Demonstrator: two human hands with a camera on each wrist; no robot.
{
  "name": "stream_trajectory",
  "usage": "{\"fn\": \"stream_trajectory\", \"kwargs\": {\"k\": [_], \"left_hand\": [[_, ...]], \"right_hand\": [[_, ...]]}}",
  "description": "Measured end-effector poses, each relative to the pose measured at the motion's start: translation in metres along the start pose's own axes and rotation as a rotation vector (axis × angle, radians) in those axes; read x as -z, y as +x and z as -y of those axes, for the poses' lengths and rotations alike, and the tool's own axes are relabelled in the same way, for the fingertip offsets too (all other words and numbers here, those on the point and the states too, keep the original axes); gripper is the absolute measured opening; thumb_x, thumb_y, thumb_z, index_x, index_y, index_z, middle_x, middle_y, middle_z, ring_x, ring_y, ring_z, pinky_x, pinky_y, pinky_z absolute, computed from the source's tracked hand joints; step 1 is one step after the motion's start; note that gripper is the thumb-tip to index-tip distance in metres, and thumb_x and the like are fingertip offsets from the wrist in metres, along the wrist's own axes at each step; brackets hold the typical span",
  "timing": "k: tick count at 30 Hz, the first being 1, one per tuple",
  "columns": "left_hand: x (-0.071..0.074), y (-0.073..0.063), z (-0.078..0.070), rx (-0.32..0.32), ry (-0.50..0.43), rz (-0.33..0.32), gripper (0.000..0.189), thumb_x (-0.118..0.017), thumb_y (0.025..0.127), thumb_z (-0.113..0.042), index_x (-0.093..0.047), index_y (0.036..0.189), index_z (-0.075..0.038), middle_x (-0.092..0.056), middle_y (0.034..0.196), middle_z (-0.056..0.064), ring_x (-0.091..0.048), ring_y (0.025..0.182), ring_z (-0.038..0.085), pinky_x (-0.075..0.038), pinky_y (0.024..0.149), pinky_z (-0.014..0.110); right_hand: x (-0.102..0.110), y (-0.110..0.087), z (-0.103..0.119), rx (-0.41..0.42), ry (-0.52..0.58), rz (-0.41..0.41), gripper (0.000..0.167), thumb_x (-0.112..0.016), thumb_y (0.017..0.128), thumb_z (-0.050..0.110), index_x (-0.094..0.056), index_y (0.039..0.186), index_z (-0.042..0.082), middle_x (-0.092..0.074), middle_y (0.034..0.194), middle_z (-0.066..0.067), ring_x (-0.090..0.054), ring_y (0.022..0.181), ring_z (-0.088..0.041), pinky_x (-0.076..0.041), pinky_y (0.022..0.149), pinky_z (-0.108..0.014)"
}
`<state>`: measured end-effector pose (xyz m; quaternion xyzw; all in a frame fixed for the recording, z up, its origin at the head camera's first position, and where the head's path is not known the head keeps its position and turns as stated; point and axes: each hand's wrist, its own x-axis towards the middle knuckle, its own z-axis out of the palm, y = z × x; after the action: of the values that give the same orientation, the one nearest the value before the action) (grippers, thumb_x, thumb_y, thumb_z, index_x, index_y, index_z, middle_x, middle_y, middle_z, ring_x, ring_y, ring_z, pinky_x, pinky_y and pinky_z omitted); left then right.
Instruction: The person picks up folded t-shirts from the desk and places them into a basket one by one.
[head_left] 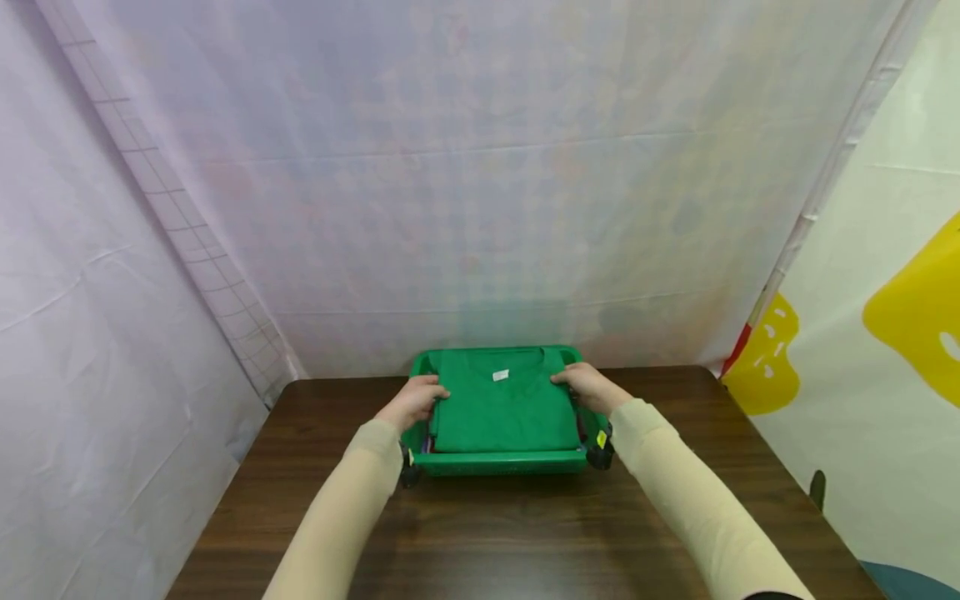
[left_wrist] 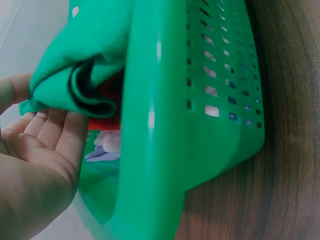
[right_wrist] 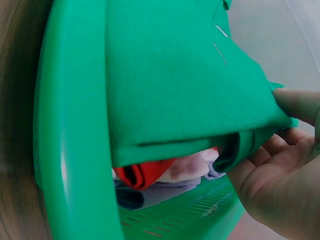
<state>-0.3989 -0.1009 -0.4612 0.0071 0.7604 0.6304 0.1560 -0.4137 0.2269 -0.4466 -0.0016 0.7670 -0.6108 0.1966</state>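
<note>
A folded green T-shirt [head_left: 506, 417] with a small white label lies on top of other clothes in a green plastic basket [head_left: 502, 464]. My left hand [head_left: 411, 402] pinches its left edge; in the left wrist view the thumb is over the folded cloth and the fingers under it. On the opposite side my right hand [head_left: 594, 389] grips the right edge the same way. Below the shirt, the right wrist view shows a red garment [right_wrist: 145, 173], a white one with a pinkish patch [right_wrist: 185, 168] and a lilac one [right_wrist: 167, 194].
The basket stands on a dark brown wooden table [head_left: 495, 533], close to its back edge. A pale fabric curtain [head_left: 480, 208] hangs right behind. On the right is a white wall panel with yellow shapes [head_left: 768, 358].
</note>
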Motion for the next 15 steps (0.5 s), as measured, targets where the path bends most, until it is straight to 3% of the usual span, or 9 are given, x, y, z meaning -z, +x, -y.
{"fn": "stream_trajectory", "kwargs": {"k": [4,9,11,15], "left_hand": [[-0.0017,-0.0006,0.0021,0.010,0.008,0.007,0.066,-0.056,0.094,-0.006,-0.023,0.150,0.005,-0.023,0.154,0.024,-0.048,0.124,0.040,-0.045,0.096,0.051],[-0.0020,-0.0038,0.0027,0.020,0.049,0.012,0.065,-0.055,0.096,-0.010,-0.024,0.151,0.003,-0.021,0.155,0.023,-0.038,0.132,0.041,-0.041,0.100,0.053],[-0.0020,-0.0030,0.0029,0.019,0.047,0.021,0.065,-0.055,0.096,-0.010,-0.023,0.151,0.003,-0.020,0.156,0.023,-0.038,0.133,0.041,-0.040,0.100,0.053],[-0.0038,-0.0008,0.0033,0.018,0.051,0.028,0.066,-0.054,0.096,-0.008,-0.021,0.151,0.004,-0.018,0.156,0.024,-0.039,0.132,0.041,-0.042,0.099,0.053]], "right_hand": [[-0.0006,0.0011,-0.0021,0.004,-0.018,0.007,0.067,-0.048,0.101,0.010,-0.008,0.150,-0.011,-0.002,0.157,-0.029,-0.029,0.136,-0.043,-0.034,0.106,-0.054],[-0.0005,0.0040,-0.0053,0.004,-0.036,0.013,0.057,-0.047,0.101,0.010,-0.021,0.147,-0.012,0.005,0.159,-0.022,-0.033,0.134,-0.041,-0.035,0.105,-0.053],[-0.0004,0.0052,-0.0067,0.006,-0.029,0.014,0.054,-0.046,0.101,0.009,-0.024,0.146,-0.013,0.003,0.159,-0.022,-0.044,0.124,-0.037,-0.035,0.105,-0.053],[-0.0017,0.0072,-0.0101,0.009,-0.028,0.007,0.053,-0.045,0.101,0.008,-0.025,0.145,-0.014,-0.015,0.155,-0.027,-0.049,0.114,-0.032,-0.037,0.104,-0.051]]}}
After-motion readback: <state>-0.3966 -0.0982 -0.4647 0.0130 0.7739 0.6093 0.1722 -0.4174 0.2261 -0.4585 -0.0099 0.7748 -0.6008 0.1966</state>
